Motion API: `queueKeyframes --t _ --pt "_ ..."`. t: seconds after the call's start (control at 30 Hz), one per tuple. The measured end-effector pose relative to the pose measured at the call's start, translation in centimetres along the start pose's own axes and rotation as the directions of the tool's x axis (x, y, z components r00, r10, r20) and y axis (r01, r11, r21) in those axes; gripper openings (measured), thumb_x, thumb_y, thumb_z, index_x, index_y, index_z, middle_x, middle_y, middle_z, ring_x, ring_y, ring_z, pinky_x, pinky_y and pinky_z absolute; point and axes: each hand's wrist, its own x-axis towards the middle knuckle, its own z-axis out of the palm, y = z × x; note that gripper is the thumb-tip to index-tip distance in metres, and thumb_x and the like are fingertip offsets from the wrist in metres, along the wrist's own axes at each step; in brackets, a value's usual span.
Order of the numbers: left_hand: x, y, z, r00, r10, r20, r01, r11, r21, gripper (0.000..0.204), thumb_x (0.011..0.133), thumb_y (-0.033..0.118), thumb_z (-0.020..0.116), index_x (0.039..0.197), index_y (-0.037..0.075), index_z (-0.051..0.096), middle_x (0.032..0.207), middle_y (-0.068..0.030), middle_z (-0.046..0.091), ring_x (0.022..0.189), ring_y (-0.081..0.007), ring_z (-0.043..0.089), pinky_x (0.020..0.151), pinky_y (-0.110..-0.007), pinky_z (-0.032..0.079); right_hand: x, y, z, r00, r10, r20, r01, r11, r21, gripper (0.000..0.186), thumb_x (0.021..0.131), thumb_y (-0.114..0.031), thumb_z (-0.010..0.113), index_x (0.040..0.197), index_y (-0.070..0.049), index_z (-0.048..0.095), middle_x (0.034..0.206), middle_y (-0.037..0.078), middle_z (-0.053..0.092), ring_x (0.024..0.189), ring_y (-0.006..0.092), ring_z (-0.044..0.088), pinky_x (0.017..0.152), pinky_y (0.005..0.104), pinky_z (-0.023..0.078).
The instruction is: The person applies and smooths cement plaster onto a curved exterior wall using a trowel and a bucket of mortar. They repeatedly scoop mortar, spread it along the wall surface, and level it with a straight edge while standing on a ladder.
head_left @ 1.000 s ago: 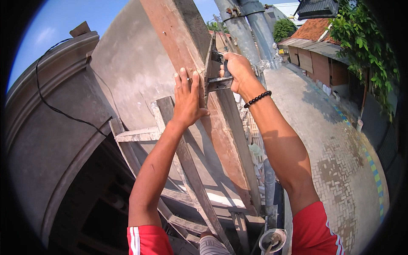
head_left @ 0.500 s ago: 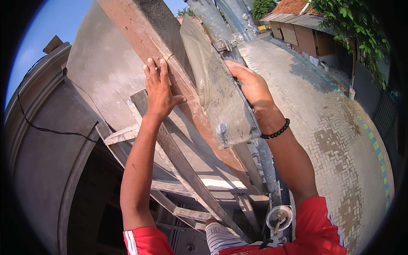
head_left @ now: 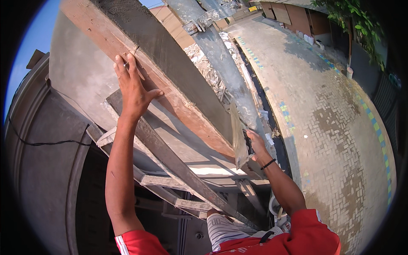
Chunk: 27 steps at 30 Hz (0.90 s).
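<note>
My left hand [head_left: 132,95] lies against a reddish-brown wooden board [head_left: 187,112], fingers stretched upward and thumb out to the side. A small pale thing shows between its fingers, too small to name. The board runs along the edge of a grey plastered wall strip [head_left: 178,72], which slopes from upper left to lower middle. At the strip's lower end, my right hand [head_left: 257,146] grips a flat, mortar-smeared plastering float [head_left: 239,138]. The float is seen nearly edge-on, close against the strip; its handle is mostly hidden by my fingers.
A wooden ladder [head_left: 159,146] leans below my left arm. Mortar-spattered grey metal poles [head_left: 227,63] stand beyond the strip. A bucket [head_left: 274,206] is partly hidden beside my right arm. Far below on the right runs a paved street [head_left: 306,127].
My right hand has brought the float down toward me along the strip and turned it from face-on to nearly edge-on. The left hand stays on the board; the whole view has shifted.
</note>
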Motion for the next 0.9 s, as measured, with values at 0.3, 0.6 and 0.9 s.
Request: queueKeyframes --t 0.3,0.6,0.9 --pt "0.0 -0.2 0.2 0.999 0.034 -0.002 -0.034 0.999 -0.006 0.137 0.048 0.015 0.094 0.153 0.010 0.005 0.157 -0.0260 -0.003 0.145 -0.0417 0.006 0.119 -0.045 0.019 2.7 0.8 2.4 0.991 0.134 -0.023 -0.132 0.988 0.083 0.029 0.098 -0.021 0.052 0.119 -0.002 0.058 0.067 0.000 0.047 0.050 0.0105 0.043 0.043 0.0282 0.041" --pt "0.1 -0.1 0.0 0.999 0.028 0.018 -0.028 1.000 0.007 0.136 0.051 0.018 0.092 0.154 0.013 0.004 0.157 -0.0230 -0.004 0.146 -0.0378 0.004 0.119 -0.045 0.020 -1.6 -8.7 10.7 0.923 -0.196 0.332 0.213 0.977 -0.016 0.030 0.102 -0.019 0.044 0.121 0.001 0.057 0.066 -0.003 0.040 0.046 0.0059 0.035 0.041 0.0252 0.033" --pt "-0.3 -0.6 0.4 0.998 0.059 -0.006 -0.059 0.998 0.012 0.134 0.050 0.020 0.093 0.154 0.017 0.008 0.157 -0.0216 -0.003 0.146 -0.0380 0.007 0.119 -0.045 0.024 -4.7 -2.1 0.6 0.983 -0.057 0.174 0.048 0.997 0.055 0.035 0.100 -0.022 0.046 0.126 -0.001 0.054 0.070 0.002 0.048 0.045 0.0082 0.046 0.037 0.0246 0.039"
